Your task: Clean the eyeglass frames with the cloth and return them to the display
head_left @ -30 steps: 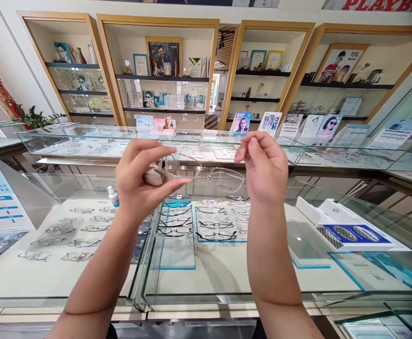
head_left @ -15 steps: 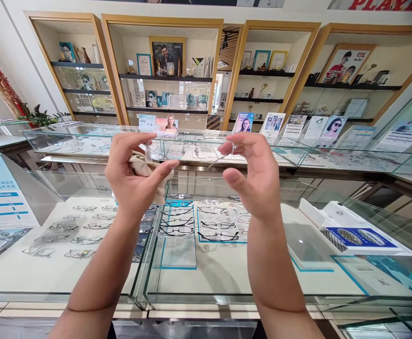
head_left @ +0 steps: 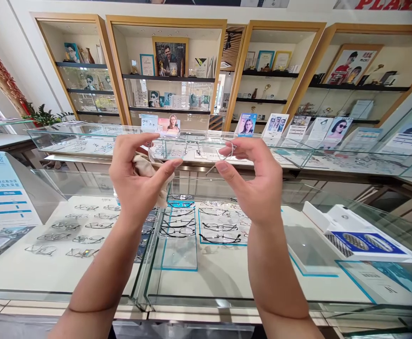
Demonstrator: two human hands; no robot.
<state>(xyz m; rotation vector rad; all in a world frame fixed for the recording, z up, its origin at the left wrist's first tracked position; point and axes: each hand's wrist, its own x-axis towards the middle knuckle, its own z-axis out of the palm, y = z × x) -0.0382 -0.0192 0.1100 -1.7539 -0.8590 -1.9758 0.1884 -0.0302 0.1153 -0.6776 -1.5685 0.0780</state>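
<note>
Thin-rimmed clear eyeglasses are held up in front of me, above the glass display counter. My left hand grips their left end between fingers and thumb. A crumpled beige cloth is tucked in that same palm and hangs down behind the thumb. At the other end, my right hand pinches the rim near the hinge, its thumb close to a temple arm that points down and inward. The lenses are see-through, so their outline is faint against the background.
Below my hands, the glass display case holds rows of spectacle frames. To the right lies a white box with a blue panel; a sign stands at left. Another glass counter runs across behind, before wooden shelves.
My right thumb has come up and in toward the fingers, closer to the eyeglasses. Both hands sit slightly further right and lower in view, and the whole scene has shifted a little.
</note>
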